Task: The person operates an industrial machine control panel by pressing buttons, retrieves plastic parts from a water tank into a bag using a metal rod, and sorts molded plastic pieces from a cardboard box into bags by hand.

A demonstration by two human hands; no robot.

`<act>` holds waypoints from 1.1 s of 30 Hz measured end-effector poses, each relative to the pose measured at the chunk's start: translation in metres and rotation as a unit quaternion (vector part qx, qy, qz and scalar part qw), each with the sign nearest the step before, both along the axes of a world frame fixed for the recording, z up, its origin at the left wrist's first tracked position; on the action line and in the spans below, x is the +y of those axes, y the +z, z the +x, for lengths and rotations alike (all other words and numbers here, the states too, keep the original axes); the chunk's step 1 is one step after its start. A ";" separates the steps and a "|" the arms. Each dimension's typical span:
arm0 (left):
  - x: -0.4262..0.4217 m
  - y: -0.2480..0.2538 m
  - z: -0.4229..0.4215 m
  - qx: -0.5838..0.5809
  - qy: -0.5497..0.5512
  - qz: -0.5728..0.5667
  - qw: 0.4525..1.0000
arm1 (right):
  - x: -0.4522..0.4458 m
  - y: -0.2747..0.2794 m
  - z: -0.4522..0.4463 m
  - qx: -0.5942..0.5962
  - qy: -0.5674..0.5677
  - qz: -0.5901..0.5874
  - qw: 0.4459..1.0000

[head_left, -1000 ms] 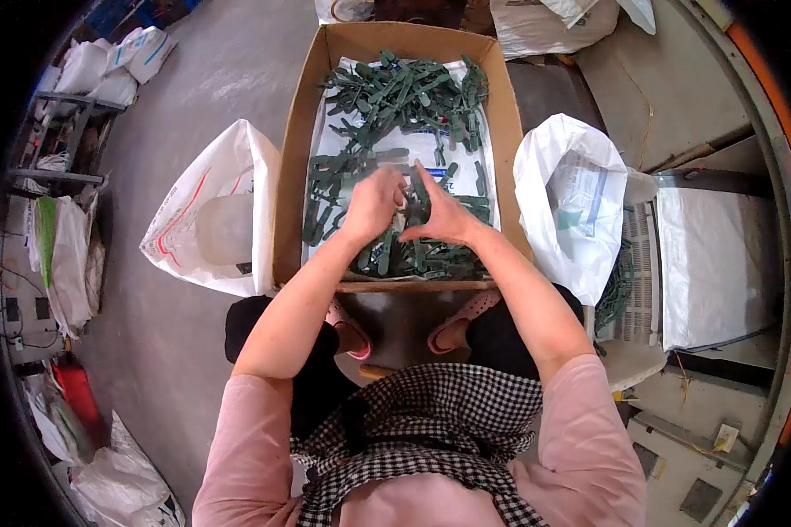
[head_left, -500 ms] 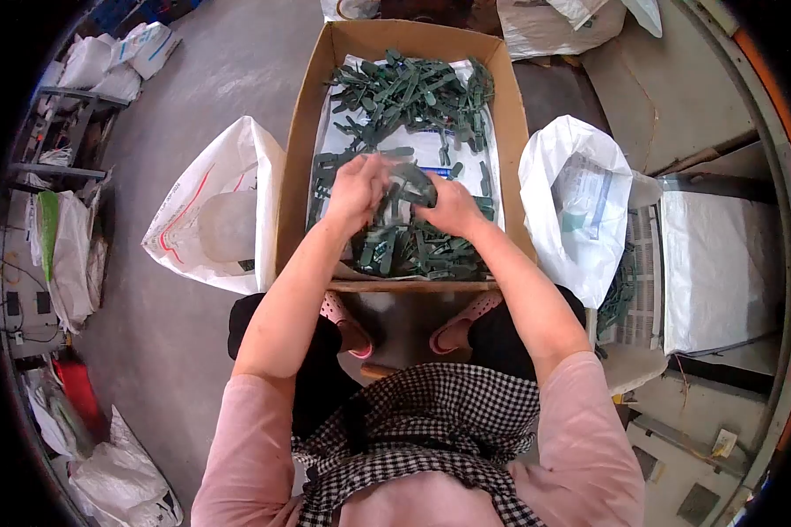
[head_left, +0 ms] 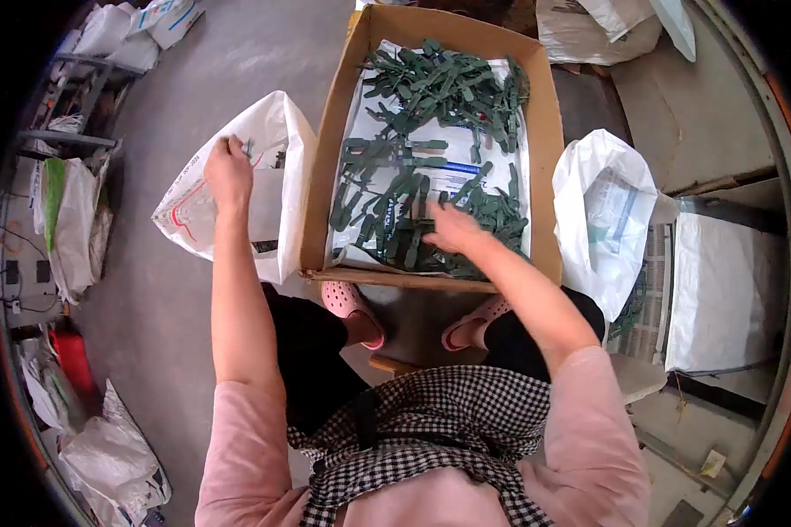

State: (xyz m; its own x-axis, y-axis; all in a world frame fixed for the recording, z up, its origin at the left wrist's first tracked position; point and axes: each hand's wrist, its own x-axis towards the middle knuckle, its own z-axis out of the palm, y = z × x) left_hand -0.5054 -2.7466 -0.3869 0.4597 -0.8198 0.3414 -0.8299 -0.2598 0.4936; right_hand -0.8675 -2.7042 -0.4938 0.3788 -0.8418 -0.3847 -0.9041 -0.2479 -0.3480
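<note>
Long, flat dark-green plastic pieces [head_left: 404, 224] lie loose in an open cardboard box [head_left: 549, 114], heaped thickest at the far end. My right hand [head_left: 459, 230] is over the near part of the pile, fingers apart, nothing visibly gripped. To the left, my left hand [head_left: 228, 176] is at the mouth of a white woven bag [head_left: 180, 220], its fingers curled together. A small blurred greyish bit shows beside those fingertips; whether they hold it is unclear. White sheeting [head_left: 347, 114] with blue print lines the box.
Another open white bag [head_left: 580, 193] stands against the box's right side. Farther right are a crate [head_left: 655, 290] with green pieces and a white-covered block [head_left: 721, 290]. More sacks [head_left: 119, 448] lie along the left edge. Pink clogs [head_left: 347, 303] show below the box.
My left hand has moved from the box to the left bag. The dark-green pieces that were between my hands are gone from there, and my right hand has lowered toward the pile.
</note>
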 end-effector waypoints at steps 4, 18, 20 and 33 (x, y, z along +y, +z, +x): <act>0.008 -0.038 0.004 -0.184 0.098 0.076 0.975 | -0.026 -0.042 0.039 -0.127 -0.070 -0.032 0.989; 0.026 -0.098 -0.230 0.188 -0.524 -0.054 0.829 | -0.005 0.084 -0.022 -0.243 0.039 -0.292 0.924; 0.033 -0.065 -0.229 0.170 -0.498 0.056 0.848 | -0.005 0.111 -0.029 -0.197 0.080 -0.345 0.914; 0.037 -0.030 -0.224 0.804 -0.369 0.156 0.439 | -0.016 0.070 -0.036 -0.469 -0.048 0.030 0.882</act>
State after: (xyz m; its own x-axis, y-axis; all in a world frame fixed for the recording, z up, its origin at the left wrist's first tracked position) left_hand -0.7296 -2.7097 -0.4166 -0.5305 -0.8391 -0.1202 0.6119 -0.4772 0.6307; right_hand -0.9031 -2.7197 -0.4242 0.4812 -0.8765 0.0148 -0.2288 -0.1419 -0.9631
